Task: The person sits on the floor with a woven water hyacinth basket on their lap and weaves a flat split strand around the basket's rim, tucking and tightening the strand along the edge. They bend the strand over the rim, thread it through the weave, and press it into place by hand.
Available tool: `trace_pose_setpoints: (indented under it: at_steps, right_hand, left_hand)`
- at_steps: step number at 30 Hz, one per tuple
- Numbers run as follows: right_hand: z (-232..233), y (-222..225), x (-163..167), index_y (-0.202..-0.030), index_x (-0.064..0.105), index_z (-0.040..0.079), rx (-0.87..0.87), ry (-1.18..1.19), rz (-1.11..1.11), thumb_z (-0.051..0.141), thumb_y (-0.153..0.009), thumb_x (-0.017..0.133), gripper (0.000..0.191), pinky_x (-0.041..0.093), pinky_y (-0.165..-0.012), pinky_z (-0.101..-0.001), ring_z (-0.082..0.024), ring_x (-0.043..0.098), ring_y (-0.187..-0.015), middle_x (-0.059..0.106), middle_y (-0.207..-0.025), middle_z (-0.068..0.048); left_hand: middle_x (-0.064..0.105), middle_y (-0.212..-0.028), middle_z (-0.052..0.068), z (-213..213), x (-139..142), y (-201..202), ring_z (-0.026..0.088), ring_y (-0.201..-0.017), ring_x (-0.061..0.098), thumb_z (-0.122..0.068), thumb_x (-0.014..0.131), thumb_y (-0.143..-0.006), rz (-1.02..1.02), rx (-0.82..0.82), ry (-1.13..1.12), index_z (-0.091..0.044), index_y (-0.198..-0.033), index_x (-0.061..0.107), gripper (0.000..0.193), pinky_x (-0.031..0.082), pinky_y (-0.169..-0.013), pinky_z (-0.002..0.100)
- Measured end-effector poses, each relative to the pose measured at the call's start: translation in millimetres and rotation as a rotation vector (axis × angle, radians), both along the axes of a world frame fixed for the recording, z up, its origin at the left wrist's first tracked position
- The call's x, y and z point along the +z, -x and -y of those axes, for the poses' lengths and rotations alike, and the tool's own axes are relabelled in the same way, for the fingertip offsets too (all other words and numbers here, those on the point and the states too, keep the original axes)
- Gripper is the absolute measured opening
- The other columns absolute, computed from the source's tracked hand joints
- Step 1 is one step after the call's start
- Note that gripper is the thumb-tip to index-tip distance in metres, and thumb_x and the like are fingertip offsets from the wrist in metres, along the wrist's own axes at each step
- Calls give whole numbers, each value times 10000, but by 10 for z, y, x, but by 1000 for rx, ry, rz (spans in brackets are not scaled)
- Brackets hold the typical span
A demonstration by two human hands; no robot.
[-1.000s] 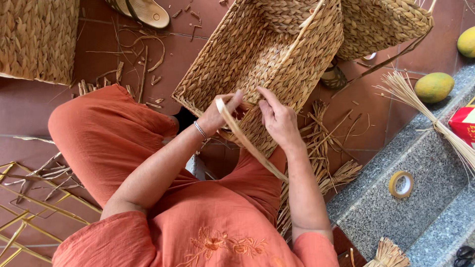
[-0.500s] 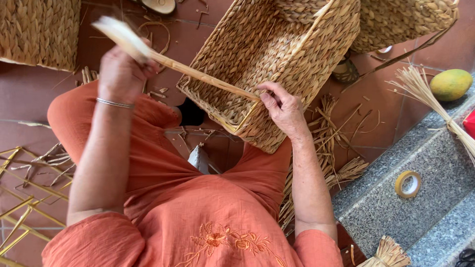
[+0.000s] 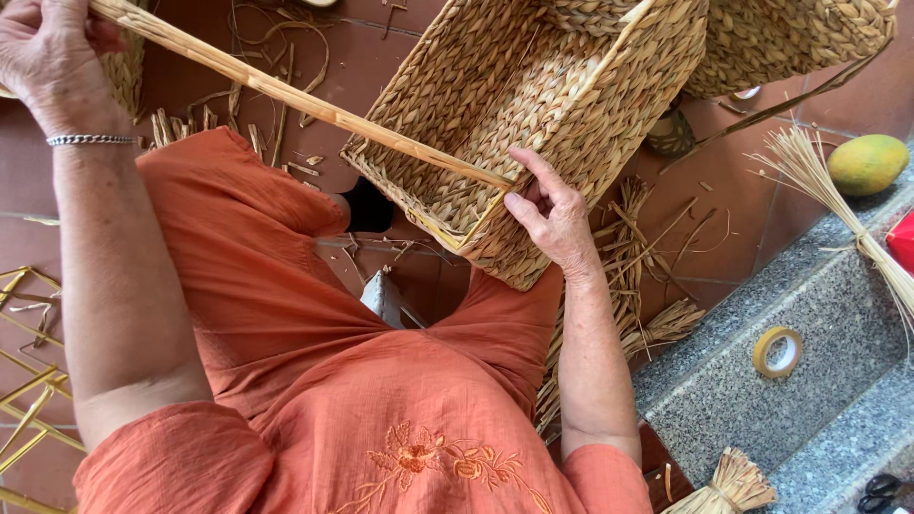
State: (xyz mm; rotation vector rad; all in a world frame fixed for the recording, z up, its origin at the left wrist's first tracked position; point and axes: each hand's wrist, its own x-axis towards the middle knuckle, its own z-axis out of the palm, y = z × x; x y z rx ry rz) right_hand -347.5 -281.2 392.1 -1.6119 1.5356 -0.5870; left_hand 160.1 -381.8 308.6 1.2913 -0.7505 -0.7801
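Straw-coloured flat strand [image 3: 286, 95] runs taut from the left hand [image 3: 48, 57], top left, down to the rim of the woven basket [image 3: 533, 105]. Left fingers are closed round the strand's upper end. Right hand [image 3: 552, 214] sits at the basket's near corner, thumb and fingers pinched where the strand meets the rim; grip on the strand itself unclear. Basket rests tilted over the orange-clad lap. Tape roll [image 3: 778, 351] on the stone surface [image 3: 724, 409], mango [image 3: 866, 164] further right.
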Motion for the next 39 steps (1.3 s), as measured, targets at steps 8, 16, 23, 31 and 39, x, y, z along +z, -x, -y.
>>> trace_pose_setpoints:
  at_steps: [8, 16, 23, 31, 39]
  right_hand:
    - [-47, -107, -126, -1444, 610, 240, -135, 17, -59, 99, -875, 691, 592, 516, -580, -219, -26, 521, -558, 526, -623, 81]
    - [-98, -126, -263, -1510, 563, 189, -162, 151, 1, 35, -857, 683, 682, 502, -598, -235, -34, 496, -585, 493, -647, 79]
    - [-151, -164, -257, -1626, 348, 131, -221, 170, 115, 26, -911, 711, 809, 498, -597, -230, -47, 550, -613, 552, -675, 57]
    - [-192, -224, -329, -1384, 360, 40, -359, 84, 317, 16, -911, 734, 603, 439, -605, -203, -52, 530, -678, 573, -761, 16]
    - [-189, -197, -408, -1012, 580, 65, -355, 83, 254, 39, -907, 747, 198, 576, -647, -210, -58, 611, -754, 623, -880, -6]
  left_hand:
    - [746, -1025, 122, -211, 86, -286, 162, -827, 728, 43, 536, -989, 1083, -260, -45, 38, -1162, 657, 210, 615, -734, 316]
    - [640, -903, 96, -32, 33, 69, 210, -770, 632, -370, 411, -1190, 457, -261, -138, -34, -1052, 672, 447, 600, -730, 343]
    - [731, -974, 133, -454, -116, 1954, 231, -796, 698, -520, 459, -1078, -560, -657, -495, -17, -1064, 685, 552, 595, -685, 381]
    - [738, -909, 86, -703, -108, 2923, 163, -757, 728, -128, 771, -893, -733, -930, -394, -35, -1091, 631, 260, 618, -607, 321]
    - [761, -873, 88, -622, -225, 2992, 153, -705, 734, -93, 800, -849, -753, -976, -419, -47, -1059, 707, 235, 634, -619, 287]
